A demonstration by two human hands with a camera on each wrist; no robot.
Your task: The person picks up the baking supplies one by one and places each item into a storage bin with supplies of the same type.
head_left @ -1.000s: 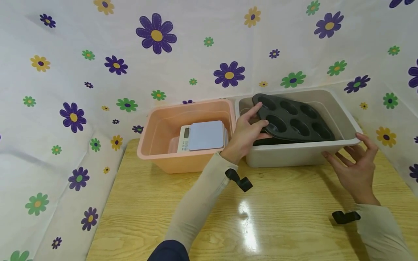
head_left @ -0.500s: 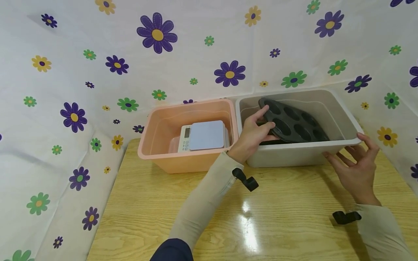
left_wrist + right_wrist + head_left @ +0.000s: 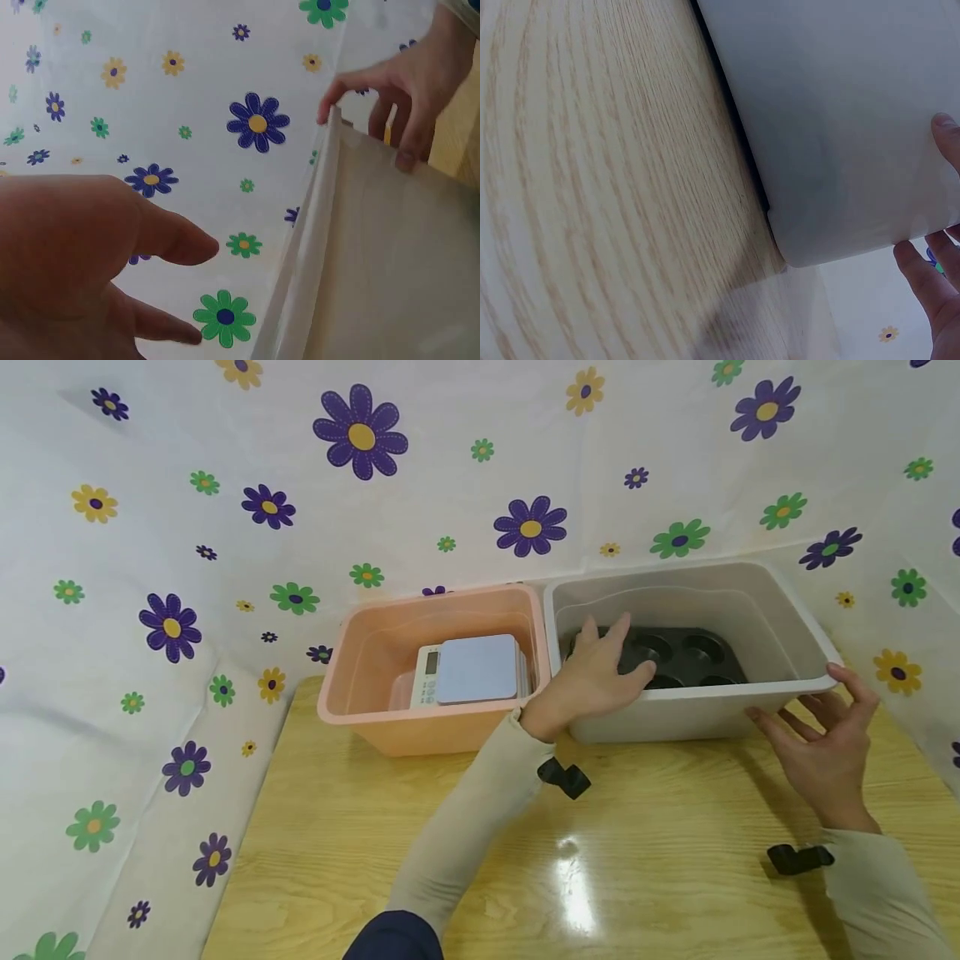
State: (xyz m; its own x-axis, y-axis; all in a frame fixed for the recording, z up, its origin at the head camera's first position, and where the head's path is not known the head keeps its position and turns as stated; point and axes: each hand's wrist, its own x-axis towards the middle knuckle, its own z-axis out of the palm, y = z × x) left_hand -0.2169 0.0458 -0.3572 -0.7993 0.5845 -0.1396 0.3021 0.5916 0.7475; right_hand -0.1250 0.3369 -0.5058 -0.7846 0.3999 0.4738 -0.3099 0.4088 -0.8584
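A dark muffin pan [image 3: 679, 653] lies low inside the grey plastic bin [image 3: 675, 717], its left part hidden by my left hand [image 3: 596, 681]. That hand hovers above the pan with its fingers spread and holds nothing. In the left wrist view the thumb and a finger of my left hand [image 3: 82, 255] stand apart, with no object between them. My right hand [image 3: 828, 747] grips the bin's front right corner. In the right wrist view its thumb presses one wall of the bin [image 3: 840, 142] while the other fingers lie against the adjoining side.
Left of the grey bin, against it, stands a peach bin [image 3: 405, 735] with a white kitchen scale [image 3: 477, 670] inside. Both bins sit at the back of the wooden table [image 3: 637, 843], before a flower-print cloth [image 3: 450, 493].
My left hand held the muffin pan tilted near the bin's rim. It lowered the pan into the grey bin and let go. My right hand has stayed at the corner.
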